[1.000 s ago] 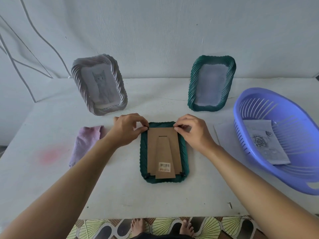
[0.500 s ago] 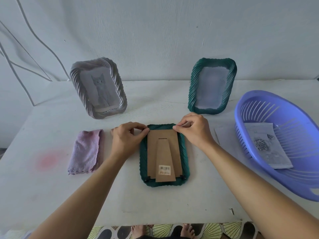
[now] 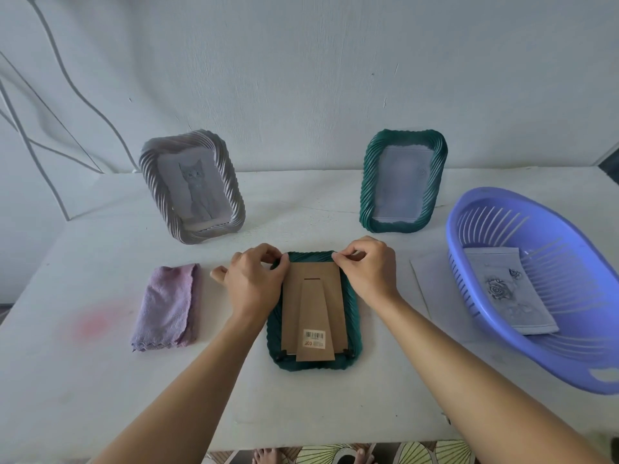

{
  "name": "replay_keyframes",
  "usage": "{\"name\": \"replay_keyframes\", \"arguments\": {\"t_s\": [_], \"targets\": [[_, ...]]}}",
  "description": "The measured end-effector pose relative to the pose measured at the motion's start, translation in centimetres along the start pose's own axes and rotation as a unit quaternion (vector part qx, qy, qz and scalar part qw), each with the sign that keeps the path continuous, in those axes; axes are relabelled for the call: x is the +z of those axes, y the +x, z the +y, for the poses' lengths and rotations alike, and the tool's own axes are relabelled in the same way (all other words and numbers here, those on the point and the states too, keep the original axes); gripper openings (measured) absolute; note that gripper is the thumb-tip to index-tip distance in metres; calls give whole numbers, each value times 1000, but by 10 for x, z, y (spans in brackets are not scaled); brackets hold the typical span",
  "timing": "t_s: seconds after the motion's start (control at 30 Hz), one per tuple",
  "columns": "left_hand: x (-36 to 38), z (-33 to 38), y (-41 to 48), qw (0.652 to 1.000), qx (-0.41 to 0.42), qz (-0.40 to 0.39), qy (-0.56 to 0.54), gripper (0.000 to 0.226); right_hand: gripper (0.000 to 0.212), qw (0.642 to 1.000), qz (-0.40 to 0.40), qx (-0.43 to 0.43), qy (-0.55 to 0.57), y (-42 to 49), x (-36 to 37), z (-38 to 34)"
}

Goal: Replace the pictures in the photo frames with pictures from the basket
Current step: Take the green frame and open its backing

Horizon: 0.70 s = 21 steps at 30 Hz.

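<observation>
Left hand (image 3: 254,284), right hand (image 3: 368,274), seemingly on top corners of face-down frame (image 3: 315,313)

Flat green frame (image 3: 354,329) lies face down at tabletop centre, cardboard back (image 3: 315,296) up w/ stand folded flat, barcode sticker (image 3: 314,339) near its lower end. Grey frame (image 3: 150,169) stands upright back left w/ cat pic (image 3: 196,189) in it. Upright green frame (image 3: 370,182) stands back right; pic inside too pale to read. Purple basket (image 3: 495,222) at right edge holds rose pic (image 3: 505,293) lying inside.
</observation>
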<state>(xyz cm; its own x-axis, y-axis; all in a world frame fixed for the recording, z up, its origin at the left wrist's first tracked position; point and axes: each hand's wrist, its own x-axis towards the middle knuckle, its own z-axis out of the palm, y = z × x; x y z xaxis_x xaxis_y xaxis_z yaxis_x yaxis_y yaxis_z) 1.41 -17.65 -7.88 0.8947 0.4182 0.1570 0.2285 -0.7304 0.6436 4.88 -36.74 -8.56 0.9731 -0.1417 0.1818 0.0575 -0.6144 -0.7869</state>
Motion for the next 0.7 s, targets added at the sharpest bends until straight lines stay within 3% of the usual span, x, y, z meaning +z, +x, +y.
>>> {"name": "replay_keyframes", "arguments": {"t_s": [0.2, 0.3, 0.5, 0.7], "targets": [[-10, -4, 3, 997, 16, -65, -34, 15, 3, 996, -48, -55, 49, -7, -13, 1], [-25, -16, -3, 990, 75, -104, -62, 10, 15, 991, -85, -90, 50, -27, -29, 2], [-58, -43, -55, 953, 238, -184, -29, 32, 21, 970, -168, -173, -13, -82, -58, 9], [-62, -64, -95, 947, 277, -155, 43, 47, 44, 957, -196, -205, -53, -111, -71, 26]]}}
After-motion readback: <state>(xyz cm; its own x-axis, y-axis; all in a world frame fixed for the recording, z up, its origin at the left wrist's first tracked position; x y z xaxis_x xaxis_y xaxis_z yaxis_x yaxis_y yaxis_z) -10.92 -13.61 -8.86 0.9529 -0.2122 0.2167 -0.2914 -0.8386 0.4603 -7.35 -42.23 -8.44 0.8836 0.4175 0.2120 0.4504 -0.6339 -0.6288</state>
